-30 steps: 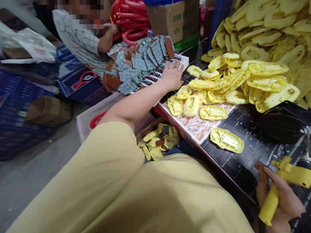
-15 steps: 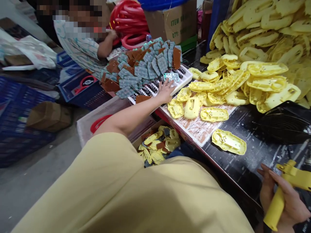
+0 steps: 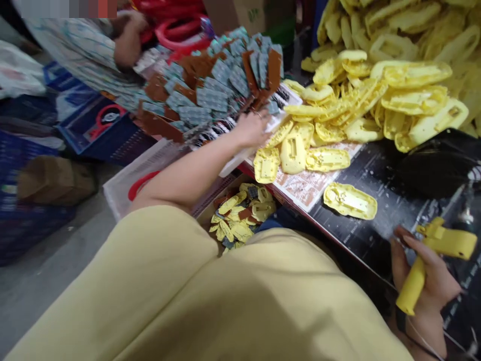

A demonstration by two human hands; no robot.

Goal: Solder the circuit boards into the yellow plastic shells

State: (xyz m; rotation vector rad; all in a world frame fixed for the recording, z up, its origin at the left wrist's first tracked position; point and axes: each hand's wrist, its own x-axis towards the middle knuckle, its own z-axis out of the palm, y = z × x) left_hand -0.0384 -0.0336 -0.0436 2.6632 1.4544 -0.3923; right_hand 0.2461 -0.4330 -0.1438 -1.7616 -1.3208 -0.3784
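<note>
My left hand (image 3: 251, 128) reaches out to the white tray (image 3: 276, 119) heaped with grey and brown circuit boards (image 3: 214, 87); its fingers curl at the tray's near edge, and whether they pinch a board is unclear because of blur. My right hand (image 3: 424, 281) is low at the right, closed around the handle of a yellow electric screwdriver (image 3: 428, 260). Between the hands, yellow plastic shells (image 3: 349, 200) lie on the black table (image 3: 387, 210) and on a printed card sheet (image 3: 304, 185).
A big heap of yellow shells (image 3: 387, 75) fills the back right. A black fan-like object (image 3: 439, 163) sits right. A cardboard box of yellow parts (image 3: 240, 220) is below the table edge. Another person's arm (image 3: 126, 42) works behind the boards. Blue crates (image 3: 97, 125) stand left.
My left hand has pulled back from the top of the board pile to the tray's near edge. The view has tilted down and shifted. My right hand still holds the screwdriver.
</note>
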